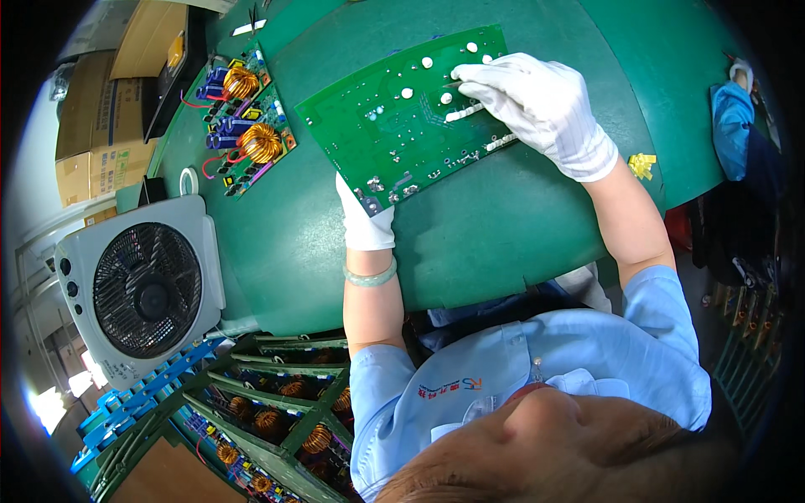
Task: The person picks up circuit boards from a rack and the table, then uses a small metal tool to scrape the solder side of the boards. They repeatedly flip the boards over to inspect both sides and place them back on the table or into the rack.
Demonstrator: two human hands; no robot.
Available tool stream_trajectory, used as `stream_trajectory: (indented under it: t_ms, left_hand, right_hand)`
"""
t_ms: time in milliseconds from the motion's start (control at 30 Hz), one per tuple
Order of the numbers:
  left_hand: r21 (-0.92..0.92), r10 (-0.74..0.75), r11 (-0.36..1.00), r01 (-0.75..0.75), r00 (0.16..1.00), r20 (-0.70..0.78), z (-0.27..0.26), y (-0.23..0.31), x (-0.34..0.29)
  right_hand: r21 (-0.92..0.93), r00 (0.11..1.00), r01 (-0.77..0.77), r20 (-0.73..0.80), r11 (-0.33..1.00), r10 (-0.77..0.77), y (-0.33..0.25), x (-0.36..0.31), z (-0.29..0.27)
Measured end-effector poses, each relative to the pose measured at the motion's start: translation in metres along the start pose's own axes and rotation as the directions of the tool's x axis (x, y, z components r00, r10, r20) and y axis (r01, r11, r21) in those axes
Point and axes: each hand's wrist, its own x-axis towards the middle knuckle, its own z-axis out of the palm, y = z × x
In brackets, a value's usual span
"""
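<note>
A green circuit board [394, 126] is held up at a slant over the table, its solder side facing me. Several white round dabs and a few white strips show on its right half. My left hand [366, 220], in a white glove, grips the board at its lower left corner, with the fingers hidden beneath it. Over the board's upper right part is my right hand [541, 109], also gloved in white. Its thumb and fingers are pinched close to the surface. A small dark tip shows at the fingertips, too small to name.
Two circuit boards with copper coils [251, 126] lie at the left on the green table [470, 243]. A box fan [151, 289] stands at the left edge, near cardboard boxes [101, 126]. Below it, green racks [277, 386] hold more boards. A yellow piece [642, 165] lies at the right.
</note>
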Motion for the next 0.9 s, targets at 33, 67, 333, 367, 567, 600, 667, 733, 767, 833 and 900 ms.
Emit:
stream_trajectory:
  t_ms: [33,67,333,367,567,600,667,733,767,833,900]
  left_hand:
    - [0.037,0.011,0.999,-0.012,1.000,0.005,-0.003,-0.002,0.001]
    - [0.074,0.023,0.997,-0.023,1.000,0.010,-0.005,-0.002,0.001]
    - [-0.029,-0.021,0.999,0.021,1.000,-0.017,0.002,0.001,0.000]
    - [-0.073,-0.042,0.997,0.039,0.999,-0.027,0.004,0.003,-0.001]
    - [-0.020,-0.019,1.000,0.019,1.000,-0.015,-0.003,-0.002,0.001]
    - [-0.015,-0.016,1.000,0.016,1.000,-0.013,-0.004,-0.003,0.001]
    - [-0.004,-0.009,1.000,0.009,1.000,-0.009,-0.006,-0.004,0.002]
    - [-0.042,-0.026,0.999,0.026,1.000,-0.013,-0.005,-0.003,0.001]
    - [-0.060,-0.034,0.998,0.033,0.999,-0.014,-0.005,-0.003,0.001]
    - [-0.043,-0.008,0.999,0.009,1.000,0.027,-0.011,-0.005,0.003]
    - [-0.044,-0.013,0.999,0.014,1.000,0.026,-0.011,-0.006,0.003]
  right_hand:
    - [0.012,1.000,-0.005,-0.015,1.000,0.005,0.000,0.001,0.000]
    - [0.025,1.000,-0.009,-0.029,1.000,0.010,0.001,0.001,0.001]
    - [-0.112,0.998,0.051,0.044,0.992,-0.047,0.000,-0.004,0.003]
    - [-0.118,0.998,0.052,0.053,0.992,-0.046,0.000,-0.004,0.002]
    - [-0.106,0.997,0.036,0.070,0.994,-0.029,-0.003,-0.002,-0.001]
    - [-0.110,0.998,0.023,0.068,0.994,-0.016,-0.004,-0.002,-0.001]
    - [-0.106,0.996,0.019,0.089,0.994,-0.009,-0.005,-0.002,-0.002]
    - [-0.103,0.994,0.024,0.109,0.994,-0.012,-0.007,-0.002,-0.004]
    - [-0.102,0.993,0.031,0.118,0.994,-0.019,-0.008,-0.001,-0.006]
    - [-0.080,0.995,0.040,0.096,0.996,-0.033,-0.008,0.001,-0.006]
    - [-0.038,0.998,0.046,0.032,0.998,-0.045,-0.007,0.002,-0.004]
